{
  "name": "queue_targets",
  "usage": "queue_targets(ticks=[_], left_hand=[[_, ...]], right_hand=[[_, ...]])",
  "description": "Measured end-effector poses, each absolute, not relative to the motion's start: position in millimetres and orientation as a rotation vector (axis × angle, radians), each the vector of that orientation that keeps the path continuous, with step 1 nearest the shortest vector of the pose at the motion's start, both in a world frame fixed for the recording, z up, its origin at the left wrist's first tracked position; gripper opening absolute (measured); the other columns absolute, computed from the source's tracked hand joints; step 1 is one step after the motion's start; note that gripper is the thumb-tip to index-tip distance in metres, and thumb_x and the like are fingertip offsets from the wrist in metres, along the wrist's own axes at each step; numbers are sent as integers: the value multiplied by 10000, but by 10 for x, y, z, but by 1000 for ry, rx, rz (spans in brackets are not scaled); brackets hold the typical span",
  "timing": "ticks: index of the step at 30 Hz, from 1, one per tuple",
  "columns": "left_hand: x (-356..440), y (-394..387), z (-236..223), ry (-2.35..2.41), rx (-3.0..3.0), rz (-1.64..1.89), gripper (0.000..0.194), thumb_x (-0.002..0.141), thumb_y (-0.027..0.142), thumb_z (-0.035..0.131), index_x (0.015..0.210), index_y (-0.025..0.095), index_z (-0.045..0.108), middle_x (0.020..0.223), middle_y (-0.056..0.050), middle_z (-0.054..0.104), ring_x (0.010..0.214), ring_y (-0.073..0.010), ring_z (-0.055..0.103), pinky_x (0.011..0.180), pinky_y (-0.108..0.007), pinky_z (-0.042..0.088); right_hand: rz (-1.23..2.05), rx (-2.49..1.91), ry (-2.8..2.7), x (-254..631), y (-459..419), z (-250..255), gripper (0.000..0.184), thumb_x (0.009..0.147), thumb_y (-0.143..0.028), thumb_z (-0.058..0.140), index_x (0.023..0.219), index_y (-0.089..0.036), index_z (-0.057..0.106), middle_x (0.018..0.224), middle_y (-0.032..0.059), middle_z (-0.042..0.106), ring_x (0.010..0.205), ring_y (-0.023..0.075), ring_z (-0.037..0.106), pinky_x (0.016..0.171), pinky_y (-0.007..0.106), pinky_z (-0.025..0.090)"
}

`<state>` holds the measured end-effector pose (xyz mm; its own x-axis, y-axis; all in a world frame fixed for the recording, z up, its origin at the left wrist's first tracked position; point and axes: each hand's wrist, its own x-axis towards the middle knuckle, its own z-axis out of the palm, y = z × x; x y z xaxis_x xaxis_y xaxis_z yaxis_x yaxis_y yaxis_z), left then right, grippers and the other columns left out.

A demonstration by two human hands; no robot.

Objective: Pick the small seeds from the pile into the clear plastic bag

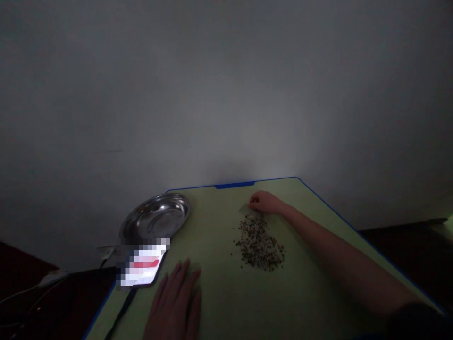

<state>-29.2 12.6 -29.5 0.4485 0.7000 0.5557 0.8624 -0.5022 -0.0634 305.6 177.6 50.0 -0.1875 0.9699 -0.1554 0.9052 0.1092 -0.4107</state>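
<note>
A loose pile of small mixed grains or beans (262, 248), dark, reddish and pale, spreads over the pale green tabletop (212, 226). At the pile's far end, my right hand (267, 202) is closed in a pinch on a thin, pale, see-through sheet-like piece (243, 208). Its lower edge is close to the topmost grains; the dim light hides its exact kind. My left hand (174, 302) lies flat near the front of the table, palm down with fingers stretched out, to the left of the pile and holding nothing.
A shiny round metal basin (157, 217) stands at the table's left edge. In front of it is a phone (145, 267) with a lit, blurred-out screen, and a dark strap (122, 311) below. White cables (53, 278) lie beyond the left edge. A grey wall (226, 94) rises behind.
</note>
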Motion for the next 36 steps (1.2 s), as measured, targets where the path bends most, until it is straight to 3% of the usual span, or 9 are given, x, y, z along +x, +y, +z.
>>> queue_targets(ticks=[10,16,21,28,32,36], left_hand=[[-224,75,-253,-1382,-2374,-690,379,925,321,467,1271,212,575,1334,-111,622,1217,-290,592,951,-516,541],[-149,22,-171,-1488,-2411,-689,375,935,308,437,1269,216,581,1361,-101,602,1253,-280,563,1014,-522,493],[-123,6,-134,-1552,-2474,-669,387,933,336,450,1284,232,577,1390,-88,578,1298,-273,519,1069,-527,439],[-135,19,-164,-1538,-2457,-696,369,939,337,434,1256,237,594,1381,-87,583,1289,-279,526,1056,-536,449],[-156,51,-201,-1503,-2445,-715,379,939,342,420,1260,234,589,1367,-91,593,1269,-292,542,1026,-554,471],[-167,85,-253,-1483,-2438,-749,368,942,351,416,1237,227,597,1357,-105,598,1264,-303,544,1006,-583,477]], right_hand=[[639,-1523,-2594,2428,1805,665,317,946,-339,587,1221,-182,588,1238,90,606,1014,222,629,846,433,543],[592,-1292,-2681,2339,1434,749,147,892,-259,623,934,-177,737,915,51,736,838,183,654,773,309,484],[525,-1253,-2610,2437,1172,851,146,871,-273,622,891,-227,759,861,30,753,775,170,639,697,274,426],[343,-1630,-2166,3195,1333,766,262,957,-270,473,1003,-141,698,945,89,724,843,181,639,751,283,468],[346,-1921,-2001,3681,1410,545,232,970,-253,494,1018,-110,669,914,94,700,806,190,646,757,345,517],[435,-2039,-1996,3805,1414,408,294,946,-343,587,1186,-174,603,1180,78,630,962,205,643,814,410,551]])
